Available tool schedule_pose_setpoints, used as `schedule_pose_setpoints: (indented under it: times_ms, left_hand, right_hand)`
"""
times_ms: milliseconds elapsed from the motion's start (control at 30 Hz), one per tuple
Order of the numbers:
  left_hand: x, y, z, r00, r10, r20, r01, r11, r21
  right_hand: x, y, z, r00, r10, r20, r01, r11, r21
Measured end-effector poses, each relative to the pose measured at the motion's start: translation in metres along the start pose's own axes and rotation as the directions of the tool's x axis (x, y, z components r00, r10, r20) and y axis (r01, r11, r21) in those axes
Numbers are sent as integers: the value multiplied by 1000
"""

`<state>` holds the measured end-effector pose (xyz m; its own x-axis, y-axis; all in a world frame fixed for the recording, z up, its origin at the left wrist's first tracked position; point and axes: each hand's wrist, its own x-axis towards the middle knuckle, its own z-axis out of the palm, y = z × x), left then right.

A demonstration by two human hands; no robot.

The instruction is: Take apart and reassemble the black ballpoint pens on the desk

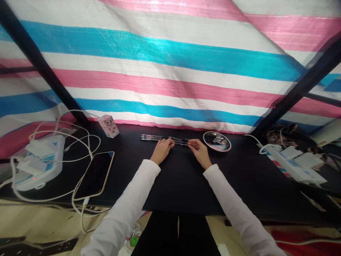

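Black pens (151, 138) lie bunched across the black tabletop (181, 185), running between both hands. The left hand's (162, 151) fingers (168, 143) curl closed over the barrels, while the right hand's (199, 153) fingertips (190, 143) pinch their far ends, near an oval dish (217, 141). Print on the pink box (108, 126) is too small to read

No writing can be read on the pens (151, 138), the small box (108, 126) or the power strips (39, 161).
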<state>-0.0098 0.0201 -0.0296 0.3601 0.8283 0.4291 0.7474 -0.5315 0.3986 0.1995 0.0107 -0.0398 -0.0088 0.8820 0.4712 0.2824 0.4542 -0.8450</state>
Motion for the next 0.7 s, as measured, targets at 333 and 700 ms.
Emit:
schedule_pose_setpoints:
  times_ms: [333,700]
  left_hand:
    - [0,2,1,999,22,27,-23,1000,4]
    - [-1,6,0,993,90,79,-85,994,-61]
  right_hand:
    - [-1,-3,2,999,-9,46,9,1000,10]
    - [-4,-10,4,992,6,127,-5,1000,-5]
